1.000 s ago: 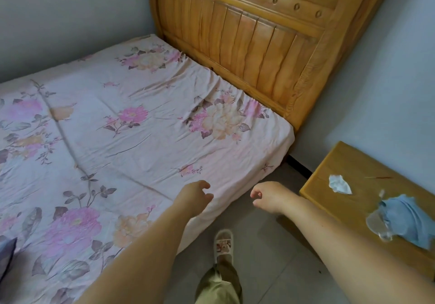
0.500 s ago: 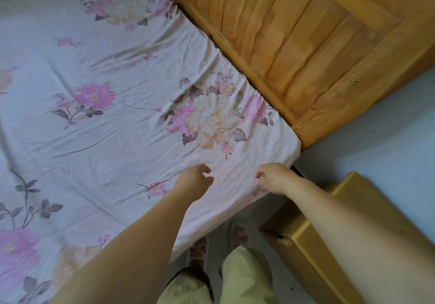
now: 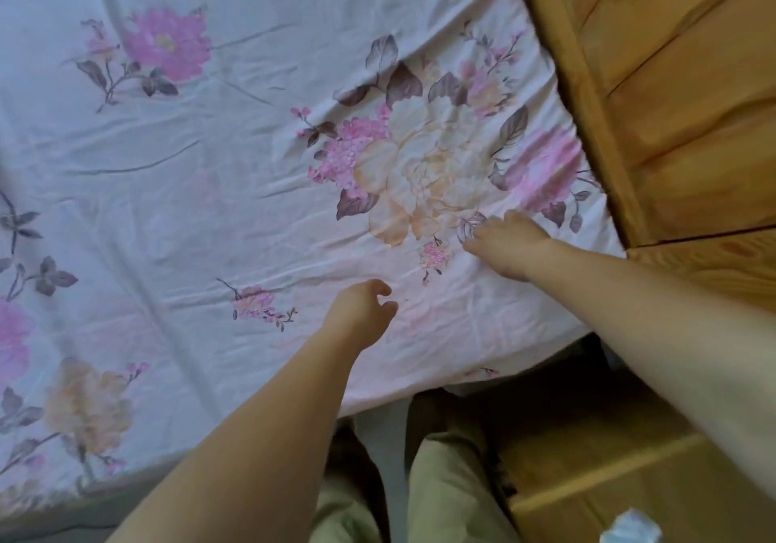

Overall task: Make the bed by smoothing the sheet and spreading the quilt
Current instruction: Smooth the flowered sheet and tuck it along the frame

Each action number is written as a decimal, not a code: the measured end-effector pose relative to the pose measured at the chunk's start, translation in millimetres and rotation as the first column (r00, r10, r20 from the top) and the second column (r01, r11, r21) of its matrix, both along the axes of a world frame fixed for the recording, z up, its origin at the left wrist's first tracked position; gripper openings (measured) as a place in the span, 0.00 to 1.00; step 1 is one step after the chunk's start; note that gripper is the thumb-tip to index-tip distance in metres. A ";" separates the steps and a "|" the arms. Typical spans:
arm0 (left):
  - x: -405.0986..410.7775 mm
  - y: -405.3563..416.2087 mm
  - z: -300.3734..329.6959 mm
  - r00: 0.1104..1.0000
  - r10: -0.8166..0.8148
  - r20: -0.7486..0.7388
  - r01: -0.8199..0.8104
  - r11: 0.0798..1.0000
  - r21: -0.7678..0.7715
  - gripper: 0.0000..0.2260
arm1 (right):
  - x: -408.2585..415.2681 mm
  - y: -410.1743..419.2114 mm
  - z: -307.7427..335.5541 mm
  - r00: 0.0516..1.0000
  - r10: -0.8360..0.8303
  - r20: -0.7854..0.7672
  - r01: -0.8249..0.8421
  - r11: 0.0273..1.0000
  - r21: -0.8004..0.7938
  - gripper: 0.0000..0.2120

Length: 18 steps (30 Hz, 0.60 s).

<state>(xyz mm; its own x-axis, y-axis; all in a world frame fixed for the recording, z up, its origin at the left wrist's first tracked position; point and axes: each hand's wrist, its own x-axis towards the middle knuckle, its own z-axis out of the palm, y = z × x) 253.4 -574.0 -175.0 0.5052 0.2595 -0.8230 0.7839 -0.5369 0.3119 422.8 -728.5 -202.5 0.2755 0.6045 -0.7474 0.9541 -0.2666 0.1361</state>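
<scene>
A pale pink sheet (image 3: 235, 189) printed with large pink and cream flowers covers the mattress and shows many fine creases. My right hand (image 3: 510, 246) lies on the sheet near the head corner, fingers stretched toward the big cream flower. My left hand (image 3: 361, 311) hovers just above the sheet near the bed's side edge, its fingers loosely curled and holding nothing. No quilt is in view.
The wooden headboard (image 3: 672, 93) rises at the upper right, close to my right hand. A wooden bedside table (image 3: 621, 475) stands at the lower right with a crumpled tissue (image 3: 630, 528) on it. My legs in olive trousers (image 3: 453, 496) stand against the bed's side.
I have leaned in over the bed. My right hand moved from the sheet's edge up onto the top surface near the cream flower. My left hand has advanced slightly over the sheet.
</scene>
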 end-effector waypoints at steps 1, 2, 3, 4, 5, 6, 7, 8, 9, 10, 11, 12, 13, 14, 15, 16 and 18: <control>6.0 -5.3 -6.3 1.000 0.000 -0.001 0.000 1.000 -0.006 0.17 | 7.4 -1.1 -9.5 0.999 0.048 0.012 -0.048 0.999 -0.006 0.22; 11.6 -10.5 -13.3 1.000 0.002 -0.006 -0.002 1.000 -0.012 0.17 | 13.9 -2.0 -19.7 0.995 0.094 0.016 -0.094 0.996 -0.013 0.22; 16.2 -14.8 -17.6 1.000 -0.001 -0.009 0.001 1.000 -0.019 0.17 | 18.1 -3.3 -26.8 0.992 0.128 0.015 -0.128 0.992 -0.018 0.22; 19.5 -17.5 -21.8 1.000 0.003 -0.019 -0.004 1.000 -0.025 0.17 | 20.2 -2.7 -33.0 0.987 0.158 0.005 -0.158 0.987 -0.028 0.22; 21.7 -19.5 -25.4 0.999 0.011 -0.030 -0.012 0.999 -0.033 0.17 | 21.4 -1.7 -36.9 0.982 0.189 -0.004 -0.189 0.981 -0.036 0.23; 24.2 -21.4 -28.2 0.999 0.015 -0.041 -0.016 0.999 -0.039 0.17 | 23.7 -0.5 -38.6 0.976 0.219 -0.011 -0.220 0.975 -0.037 0.23; 25.6 -21.5 -31.4 0.998 0.018 -0.054 -0.020 0.999 -0.035 0.18 | 26.1 4.0 -42.0 0.969 0.248 -0.022 -0.248 0.969 -0.018 0.23; 27.5 -22.0 -33.8 0.998 0.014 -0.064 -0.016 0.999 -0.034 0.18 | 29.7 7.7 -43.9 0.964 0.263 -0.035 -0.263 0.965 0.003 0.21; 28.8 -22.2 -35.6 0.997 0.010 -0.071 -0.012 0.999 -0.034 0.18 | 34.3 11.6 -45.1 0.963 0.263 -0.066 -0.262 0.965 0.014 0.19; 29.9 -22.5 -36.7 0.997 0.008 -0.080 -0.010 0.999 -0.034 0.18 | 39.0 14.9 -46.7 0.964 0.245 -0.104 -0.245 0.969 0.012 0.16; 32.6 -22.8 -38.0 0.996 0.006 -0.086 -0.008 1.000 -0.029 0.18 | 44.4 17.7 -48.9 0.964 0.227 -0.136 -0.230 0.973 -0.002 0.13; 34.7 -22.6 -38.6 0.996 0.001 -0.092 -0.003 1.000 -0.025 0.18 | 47.7 19.5 -51.3 0.962 0.219 -0.161 -0.225 0.974 -0.017 0.11; 36.7 -22.3 -38.5 0.996 -0.006 -0.093 0.004 1.000 -0.020 0.18 | 49.8 19.9 -53.9 0.959 0.218 -0.180 -0.226 0.974 -0.023 0.10; 40.5 -22.5 -38.5 0.996 -0.004 -0.089 0.003 1.000 -0.015 0.18 | 53.7 18.9 -55.2 0.956 0.223 -0.192 -0.232 0.972 -0.025 0.09; 42.6 -21.6 -38.1 0.997 -0.001 -0.083 0.000 1.000 -0.010 0.18 | 55.9 17.2 -54.4 0.954 0.228 -0.197 -0.238 0.971 -0.030 0.09; 45.0 -21.4 -36.6 0.997 0.005 -0.079 -0.005 1.000 -0.008 0.18 | 59.2 13.3 -52.3 0.954 0.230 -0.191 -0.244 0.968 -0.055 0.10; 50.3 -21.0 -32.9 0.997 0.009 -0.074 -0.009 1.000 -0.002 0.18 | 67.7 1.9 -44.7 0.960 0.213 -0.181 -0.236 0.964 -0.118 0.12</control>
